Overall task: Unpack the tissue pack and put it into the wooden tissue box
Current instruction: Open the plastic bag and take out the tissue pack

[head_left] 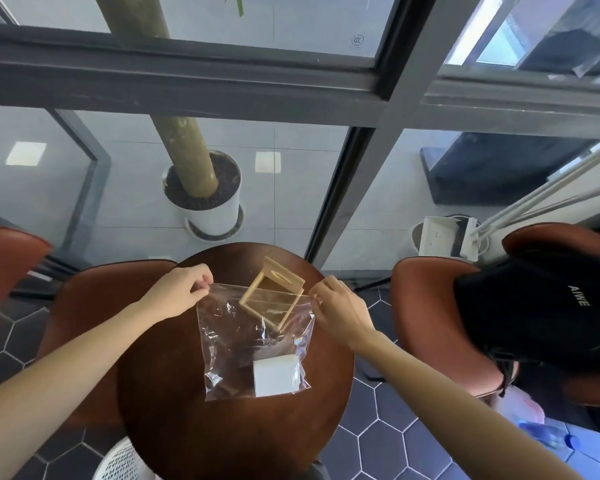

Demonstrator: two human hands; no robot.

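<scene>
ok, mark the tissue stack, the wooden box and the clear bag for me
tissue stack (274, 375): head view, middle of its white front face, seen through the bag.
wooden tissue box (285, 277): head view, slotted lid panel above the bag's top edge.
clear bag (222, 334): head view, bare plastic on its left half.

White tissue pack (275, 375), clear bag (232, 327)

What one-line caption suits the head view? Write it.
Both hands pinch the clear bag's top corners, tissue pack inside.
</scene>
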